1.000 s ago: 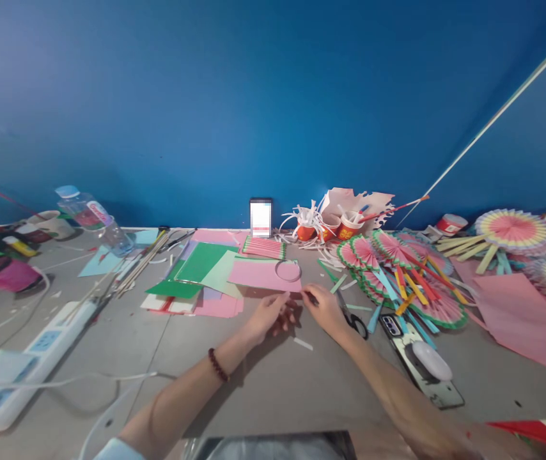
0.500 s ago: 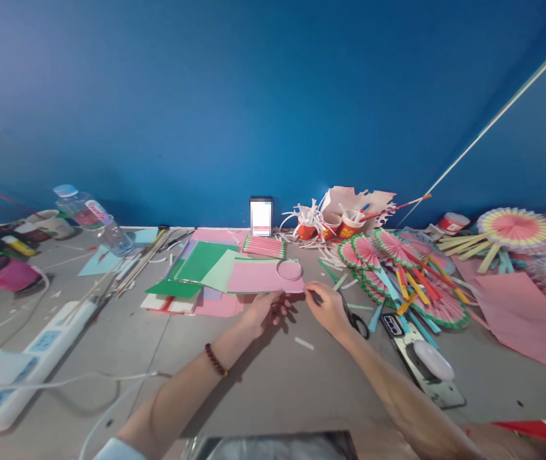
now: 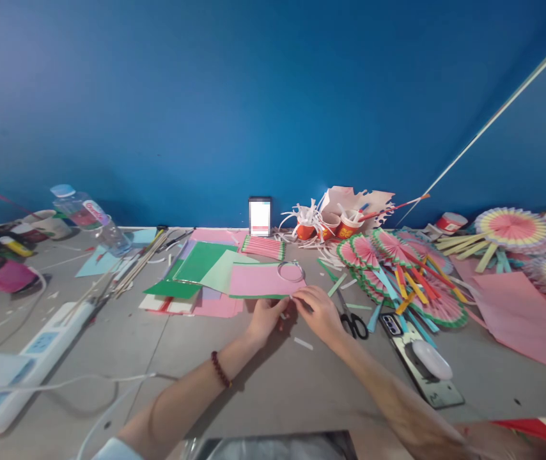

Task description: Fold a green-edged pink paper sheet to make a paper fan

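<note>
A pink sheet of paper (image 3: 256, 280) with green along its near edge lies in front of me. On its right part rests a narrow clear ring (image 3: 291, 271), seemingly a roll of tape. My right hand (image 3: 319, 313) pinches the near edge of this sheet close to its right corner. Just below that edge is my left hand (image 3: 267, 318), closed, its thumb almost touching the right fingertips. What its fingers hold is hidden. Black-handled scissors (image 3: 355, 324) lie right of my right hand, partly behind it.
Green paper sheets (image 3: 206, 260) lie left of the pink sheet. Pleated paper fans (image 3: 515, 229) and a phone (image 3: 438, 390) with a white mouse-shaped thing (image 3: 431, 359) are on the right. At left are a power strip (image 3: 38, 358) and a bottle (image 3: 78, 207). Paper cups (image 3: 350, 227) stand behind.
My right hand has slid left along the sheet's near edge. My left hand has turned and closed, and the two hands' fingertips now nearly meet. More of the scissors' handles shows.
</note>
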{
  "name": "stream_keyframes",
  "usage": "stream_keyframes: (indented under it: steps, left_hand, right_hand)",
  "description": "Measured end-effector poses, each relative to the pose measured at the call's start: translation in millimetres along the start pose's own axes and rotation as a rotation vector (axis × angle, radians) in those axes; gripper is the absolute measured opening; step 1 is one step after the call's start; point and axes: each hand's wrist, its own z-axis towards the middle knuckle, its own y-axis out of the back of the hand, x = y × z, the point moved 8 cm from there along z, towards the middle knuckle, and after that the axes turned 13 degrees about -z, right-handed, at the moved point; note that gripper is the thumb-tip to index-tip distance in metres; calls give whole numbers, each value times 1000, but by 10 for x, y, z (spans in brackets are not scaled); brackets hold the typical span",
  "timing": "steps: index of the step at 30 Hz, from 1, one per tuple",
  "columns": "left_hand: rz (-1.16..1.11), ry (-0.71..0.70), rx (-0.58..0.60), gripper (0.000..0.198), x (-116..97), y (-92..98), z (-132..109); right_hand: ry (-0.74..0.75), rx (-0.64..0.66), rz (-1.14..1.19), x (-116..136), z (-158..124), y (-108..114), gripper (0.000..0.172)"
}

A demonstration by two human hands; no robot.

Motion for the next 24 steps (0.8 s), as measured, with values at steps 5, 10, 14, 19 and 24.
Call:
stream_keyframes:
  steps: [5, 10, 14, 19, 24]
  left_hand:
    - [64, -36, 9, 43, -36, -21, -21]
    - [130, -39, -20, 39, -20, 13, -15]
    - [212, -11, -29, 38, 38, 28, -29]
    - [187, -15, -22, 32, 30, 6, -40]
    - [154, -1, -12, 30, -25, -21, -53]
  right_hand:
    - [-22, 30, -14, 1, -25, -31, 17]
    - [-9, 46, -53, 5, -25, -41, 16]
    - [33, 56, -110, 38, -21, -51, 17]
    - [-35, 65, -53, -20, -37, -58, 18]
    - [-121, 79, 55, -96, -67, -77, 16]
